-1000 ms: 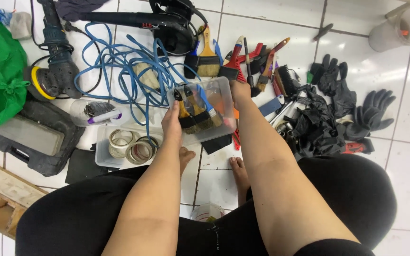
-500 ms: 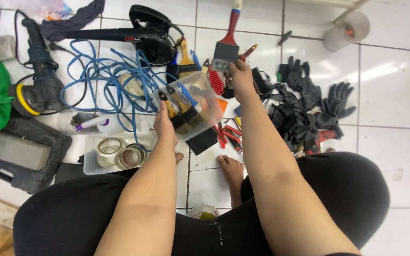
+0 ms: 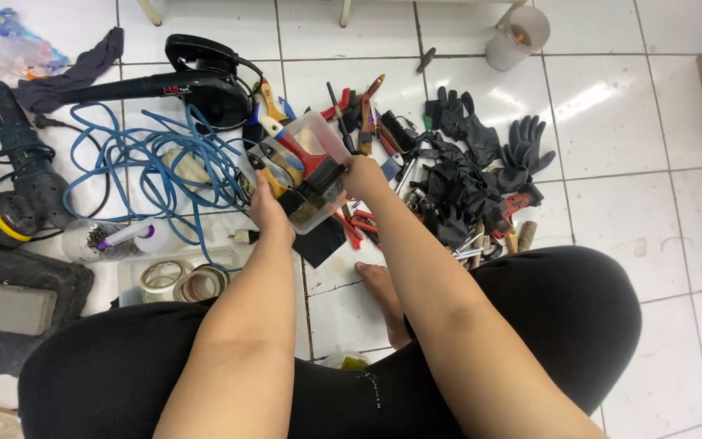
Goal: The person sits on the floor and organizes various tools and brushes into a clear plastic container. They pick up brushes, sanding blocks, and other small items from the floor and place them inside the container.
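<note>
Both hands hold a clear plastic tub (image 3: 306, 175) of paintbrushes above the white tiled floor (image 3: 611, 203): left hand (image 3: 270, 213) grips its near-left edge, right hand (image 3: 365, 177) its right edge, beside the blue coiled hose (image 3: 156, 162).

bright, even | glare on white tiles (image 3: 603, 102) | sharp focus

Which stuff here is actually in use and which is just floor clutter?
In use:
- clear plastic tub held by left hand and right hand
- paintbrushes in it

Lying about:
- blue hose
- black gloves
- tape rolls
- sander
- blower
</note>
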